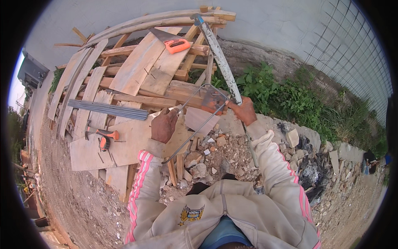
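The left hand's (164,124) curled fingers close on a thin, multi-bent steel rod (217,91), hiding its end; the rod spans the gap between both hands, above a rust-red block (212,101), contact unclear. The right hand (244,111) clamps a paint-flaked, blue-hooked metal bar (222,62), covering part of its shaft.

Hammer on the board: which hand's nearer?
Left. The left hand is to the right of the hammer, apart from it; the right hand is much farther right, on the pale pole.
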Demonstrator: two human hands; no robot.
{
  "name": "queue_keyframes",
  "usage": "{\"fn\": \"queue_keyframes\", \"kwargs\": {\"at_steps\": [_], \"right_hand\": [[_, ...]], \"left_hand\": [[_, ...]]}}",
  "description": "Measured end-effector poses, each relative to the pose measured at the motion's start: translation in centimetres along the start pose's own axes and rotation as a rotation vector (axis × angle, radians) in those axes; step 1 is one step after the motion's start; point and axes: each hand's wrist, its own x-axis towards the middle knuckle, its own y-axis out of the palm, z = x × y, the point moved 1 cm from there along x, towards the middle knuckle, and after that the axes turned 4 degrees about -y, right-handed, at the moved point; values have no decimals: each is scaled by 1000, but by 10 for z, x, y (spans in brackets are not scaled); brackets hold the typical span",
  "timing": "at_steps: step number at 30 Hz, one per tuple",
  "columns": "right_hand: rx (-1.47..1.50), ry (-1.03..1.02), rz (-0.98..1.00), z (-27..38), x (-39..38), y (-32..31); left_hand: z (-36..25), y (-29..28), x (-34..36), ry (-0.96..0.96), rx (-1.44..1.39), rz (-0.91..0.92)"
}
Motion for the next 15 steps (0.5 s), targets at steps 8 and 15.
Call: {"fn": "queue_keyframes", "kwargs": {"at_steps": [8, 15], "right_hand": [[30, -1, 162, -20, 12, -7], [-2, 42, 138, -12, 22, -7]], "left_hand": [[-26, 19, -43, -160, -47, -25], [-27, 21, -41, -184, -1, -38]]}}
